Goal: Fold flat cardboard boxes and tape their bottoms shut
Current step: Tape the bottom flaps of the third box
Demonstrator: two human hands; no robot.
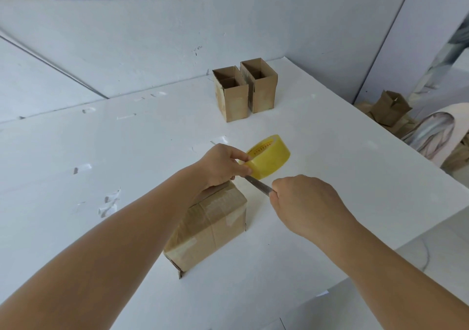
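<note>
A small cardboard box (210, 225) stands bottom-up on the white table (127, 167), with clear tape across its closed flaps. My left hand (223, 164) holds a yellow tape roll (269, 156) just above the box's far edge. My right hand (304, 203) grips a thin metal blade (257, 184), whose tip reaches under the roll where the tape leaves it. My left forearm hides part of the box's top.
Two folded boxes (231, 93) (260, 85) stand upright with open tops near the table's far edge. Off the table's right side lies a heap of cardboard boxes (388, 109). The table's right edge runs diagonally close to my right hand.
</note>
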